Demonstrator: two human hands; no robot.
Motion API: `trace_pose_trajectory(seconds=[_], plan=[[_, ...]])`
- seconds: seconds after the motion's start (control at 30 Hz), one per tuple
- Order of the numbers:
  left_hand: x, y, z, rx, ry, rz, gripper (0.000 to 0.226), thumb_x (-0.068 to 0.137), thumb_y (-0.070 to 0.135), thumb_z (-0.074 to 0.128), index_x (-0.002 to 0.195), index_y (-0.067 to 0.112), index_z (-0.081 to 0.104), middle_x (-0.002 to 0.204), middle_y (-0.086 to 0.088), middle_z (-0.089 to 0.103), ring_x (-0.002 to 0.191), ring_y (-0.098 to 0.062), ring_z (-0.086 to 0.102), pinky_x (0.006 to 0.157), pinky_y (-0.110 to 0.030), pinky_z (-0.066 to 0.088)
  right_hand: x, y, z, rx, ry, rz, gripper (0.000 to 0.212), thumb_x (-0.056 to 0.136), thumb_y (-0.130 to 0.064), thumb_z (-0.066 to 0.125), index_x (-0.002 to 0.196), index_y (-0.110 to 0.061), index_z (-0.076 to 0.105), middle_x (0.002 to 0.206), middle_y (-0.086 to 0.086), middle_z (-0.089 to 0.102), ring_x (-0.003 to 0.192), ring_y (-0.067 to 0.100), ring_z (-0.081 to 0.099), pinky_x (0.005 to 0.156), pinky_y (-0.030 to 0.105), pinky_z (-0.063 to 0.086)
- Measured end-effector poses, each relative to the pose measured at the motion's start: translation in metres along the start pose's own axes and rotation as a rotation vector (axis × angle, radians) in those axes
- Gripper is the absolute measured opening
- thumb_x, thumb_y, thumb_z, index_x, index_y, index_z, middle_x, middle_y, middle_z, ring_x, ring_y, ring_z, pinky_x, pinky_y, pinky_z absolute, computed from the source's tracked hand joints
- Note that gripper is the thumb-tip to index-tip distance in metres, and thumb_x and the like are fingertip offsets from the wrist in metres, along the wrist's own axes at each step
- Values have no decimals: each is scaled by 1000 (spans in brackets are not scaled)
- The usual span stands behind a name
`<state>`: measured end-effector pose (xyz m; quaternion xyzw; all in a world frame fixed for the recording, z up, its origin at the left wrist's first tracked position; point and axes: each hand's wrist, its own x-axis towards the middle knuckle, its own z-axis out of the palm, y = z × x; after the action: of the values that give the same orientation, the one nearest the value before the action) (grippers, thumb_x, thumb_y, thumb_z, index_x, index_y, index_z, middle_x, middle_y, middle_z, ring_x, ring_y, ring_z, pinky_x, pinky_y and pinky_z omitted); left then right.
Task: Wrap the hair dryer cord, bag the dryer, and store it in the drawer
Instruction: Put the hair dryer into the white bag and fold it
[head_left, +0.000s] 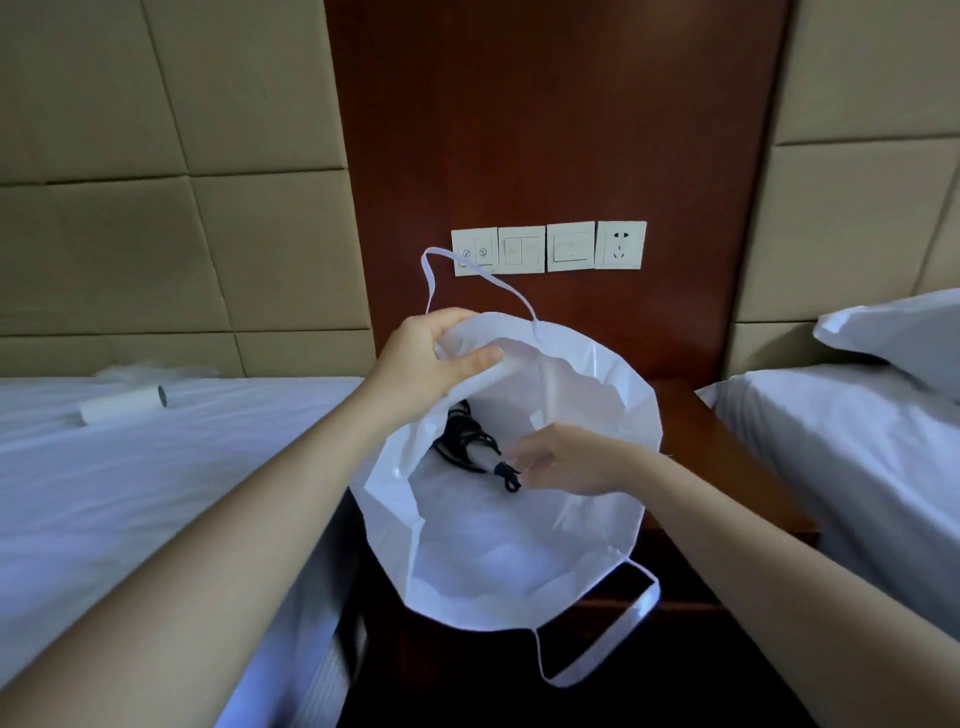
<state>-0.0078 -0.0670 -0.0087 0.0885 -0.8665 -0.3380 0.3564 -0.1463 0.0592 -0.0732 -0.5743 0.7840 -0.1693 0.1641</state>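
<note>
**Left forearm (234, 519) and right forearm (779, 561) over open bag (493, 566) — hair dryer (485, 463) inside**

Both bare forearms come in from the bottom corners and meet at the white bag, which is held up mid-frame with its mouth wide open toward the camera. Lower strap (623, 639) hangs off the bag's near rim; upper strap (431, 275) loops up from the far rim.

Left hand (431, 358) is at the bag's far-left rim, thumb over and fingers behind, pinching the fabric. Right hand (566, 462) is inside the mouth from the right, fingers reaching left, tips at the butt end of the hair dryer. Blurred, so I cannot tell whether it grips or only touches.

Only the dryer's pale handle shows, deep in the bag's left side, with black cord (460, 431) coiled around it; the rest is hidden by the fabric.

Around the bag:
- dark wooden nightstand (727, 467) behind and right of the bag
- left bed (156, 493) with white sheet to the bag's left, a white roll (124, 405) lying on it well apart from the bag
- right bed (857, 441) to the bag's right, pillow (904, 338) at its head
- wood panel (545, 130) behind the bag — row of white switch plates (548, 248) just above the upper strap
</note>
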Motion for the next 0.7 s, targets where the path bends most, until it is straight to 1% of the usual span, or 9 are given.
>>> trace_pose_trajectory(seconds=[0.07,0.13,0.27,0.37,0.43,0.5,0.57,0.63,0.7], plan=[[-7,6,3,64,-46,-41,44,75,47,72,112,25,63,101,11,65,79,-5,56,68,-26,47,-29,-3,-9,75,71,-30,33,92,-13,53,124,-18,59,117,3,64,111,18,58,100,32,43],[-16,15,5,162,-109,-64,60,70,57,70,121,29,58,108,4,65,85,-11,56,79,-32,48,-52,-4,-19,138,182,-54,28,91,-12,53,115,-22,64,105,-2,67,102,17,63,97,33,47],[-38,33,8,335,-310,-63,62,78,47,70,134,36,46,123,4,58,102,-15,54,96,-40,46,-89,-7,-31,296,460,-122,20,91,-13,52,81,-24,66,80,-4,70,77,14,69,78,36,54],[-54,44,11,557,-467,3,56,88,37,61,140,36,39,135,7,51,116,-15,50,100,-33,41,-102,-6,-34,364,668,-150,24,91,-17,51,72,-26,62,76,-7,67,77,13,65,75,35,49],[-63,55,16,620,-589,67,50,92,31,57,140,30,42,139,8,48,122,-6,43,97,-15,34,-107,-10,-36,395,774,-170,19,93,-22,48,80,-26,61,84,-7,65,86,14,60,79,32,46],[-70,59,24,613,-751,50,57,92,30,58,144,27,36,146,8,41,129,-4,37,99,-10,27,-109,-18,-37,443,734,-197,21,97,-24,42,97,-24,63,101,-8,65,102,11,57,90,25,42],[-74,60,32,633,-903,-40,70,90,40,58,149,32,22,156,8,25,142,-10,24,111,-20,22,-108,-23,-32,477,558,-175,30,99,-32,37,108,-24,64,118,-9,62,116,6,52,98,18,36],[-78,59,35,641,-1014,-121,76,88,49,56,150,39,13,160,8,11,146,-11,14,116,-27,17,-103,-22,-20,461,347,-87,42,97,-47,31,108,-27,67,127,-9,59,122,5,48,104,24,31],[-81,59,32,565,-1096,-163,71,86,53,56,146,48,18,160,10,4,147,-8,8,118,-30,14,-97,-14,-7,445,182,1,52,93,-58,26,104,-29,68,131,-5,58,123,7,48,108,30,29]])
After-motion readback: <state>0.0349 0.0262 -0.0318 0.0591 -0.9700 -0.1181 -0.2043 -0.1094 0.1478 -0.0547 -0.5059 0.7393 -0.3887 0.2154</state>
